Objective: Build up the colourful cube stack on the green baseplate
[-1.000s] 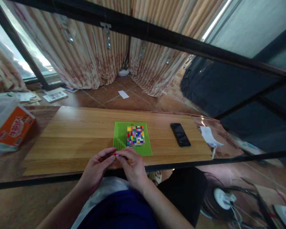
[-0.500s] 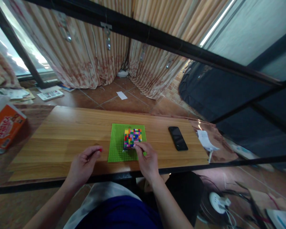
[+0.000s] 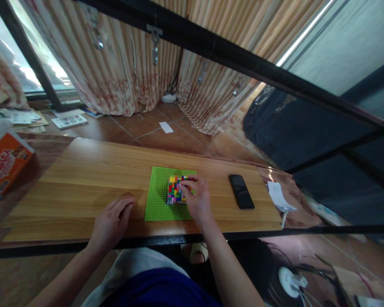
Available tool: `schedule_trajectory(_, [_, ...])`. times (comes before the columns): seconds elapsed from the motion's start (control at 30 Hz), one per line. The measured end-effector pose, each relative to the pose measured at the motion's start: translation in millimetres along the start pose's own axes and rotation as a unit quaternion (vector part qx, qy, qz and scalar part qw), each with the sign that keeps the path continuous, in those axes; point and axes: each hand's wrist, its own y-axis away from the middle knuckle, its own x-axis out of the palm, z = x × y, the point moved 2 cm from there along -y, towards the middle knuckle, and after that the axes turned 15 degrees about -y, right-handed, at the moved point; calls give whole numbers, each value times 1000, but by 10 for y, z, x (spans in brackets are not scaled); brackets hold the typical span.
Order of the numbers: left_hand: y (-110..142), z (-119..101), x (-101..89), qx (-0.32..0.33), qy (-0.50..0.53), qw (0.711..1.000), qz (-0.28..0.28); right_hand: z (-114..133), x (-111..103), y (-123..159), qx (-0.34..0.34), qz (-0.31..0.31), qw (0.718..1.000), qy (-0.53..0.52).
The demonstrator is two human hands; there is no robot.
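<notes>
A cube-like block of small multicoloured toy bricks (image 3: pixel 173 192) stands on a green studded baseplate (image 3: pixel 155 200) on the wooden table. My right hand (image 3: pixel 196 198) reaches over the block from the right, thumb and fingers pinched at its top. A small pink toy brick (image 3: pixel 180 186) shows at the tips, partly covered by them. My left hand (image 3: pixel 112 219) rests near the table's front edge, left of the baseplate, with its fingers closed. Only a speck of a red toy brick (image 3: pixel 133 203) peeks out between its fingertips.
A black phone (image 3: pixel 241 192) lies right of the baseplate, with white paper (image 3: pixel 280 197) beyond it at the table's right end. An orange and white package (image 3: pixel 8 160) stands at the far left. A dark metal bar (image 3: pixel 166 241) runs along the front edge.
My hands were together in front of the baseplate, then parted. The left moved left with the red toy brick; the right carried the pink toy brick to the block and moved further over its top.
</notes>
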Motion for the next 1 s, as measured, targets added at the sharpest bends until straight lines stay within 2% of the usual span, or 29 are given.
schedule_trajectory(0.2, [0,-7,-13,-12,3,1000,-14,-26,35,-17,-6,8,1000,9])
schedule_trajectory(0.53, [-2,-37,-26,-30,22,999,-1,4,152,-50,-21,17,1000,5])
schedule_trajectory(1.0, [40,-6,18,-31,28,999,-6,-60,204,-73,-15,-6,1000,-15])
